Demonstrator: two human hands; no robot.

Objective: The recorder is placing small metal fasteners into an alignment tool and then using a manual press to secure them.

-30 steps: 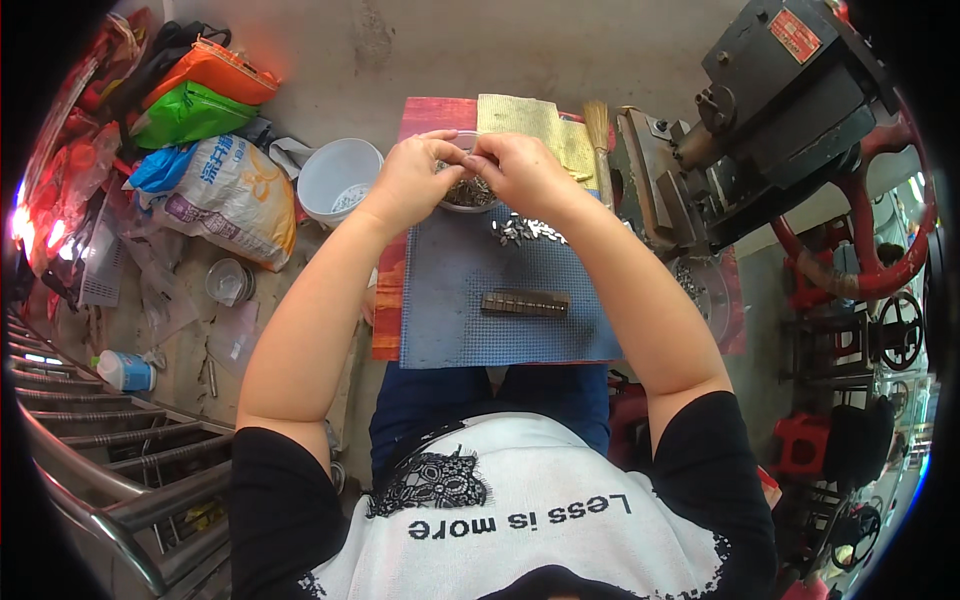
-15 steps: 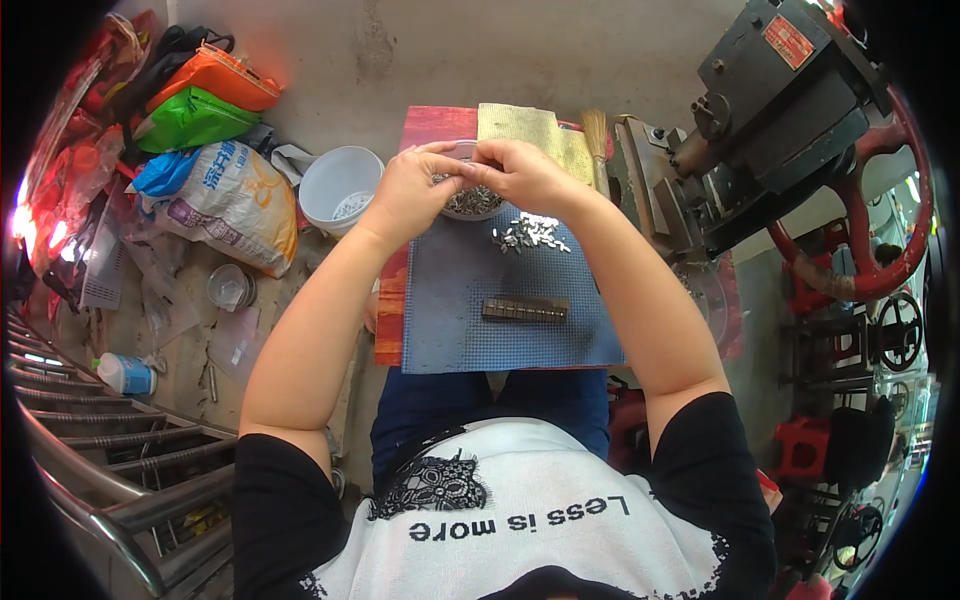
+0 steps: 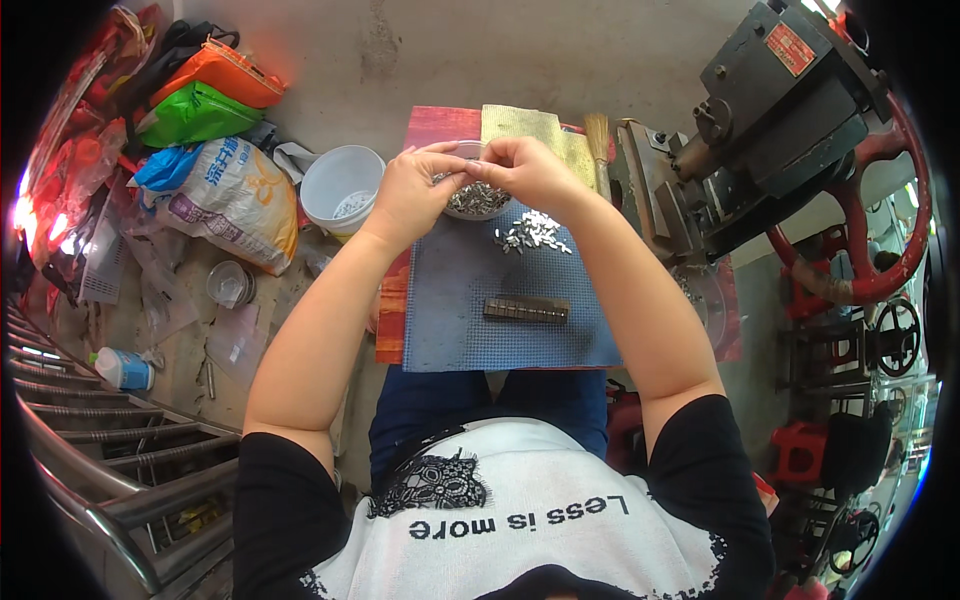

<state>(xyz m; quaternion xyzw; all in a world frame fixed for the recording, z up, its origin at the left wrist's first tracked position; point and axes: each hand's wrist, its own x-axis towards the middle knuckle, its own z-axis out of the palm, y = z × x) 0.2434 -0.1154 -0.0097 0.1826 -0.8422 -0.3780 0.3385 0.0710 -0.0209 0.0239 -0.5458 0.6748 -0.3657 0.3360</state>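
My left hand [image 3: 416, 190] and my right hand [image 3: 525, 172] meet fingertip to fingertip over a round clear bowl [image 3: 490, 214] of small silvery metal pieces [image 3: 474, 197]. Both hands are closed in a pinch; whatever sits between the fingertips is too small to make out. Just nearer than the bowl, to the right, lies a loose pile of small shiny metal pins [image 3: 533, 232] on a blue ribbed mat [image 3: 450, 290]. Closer to me on that mat rests a dark slotted metal block [image 3: 526, 310].
A black press [image 3: 770, 130] with a red handwheel [image 3: 900, 200] stands at the right. Behind the bowl are a yellow cloth [image 3: 535, 130] and a brush [image 3: 598, 135]. To the left stand a white bucket [image 3: 340, 185], a full sack [image 3: 225, 205] and metal railings [image 3: 90, 480].
My fingertips have parted a little from their earlier overlap, the right hand edging to the right. More of the bowl's contents shows. The pile and the block stay put.
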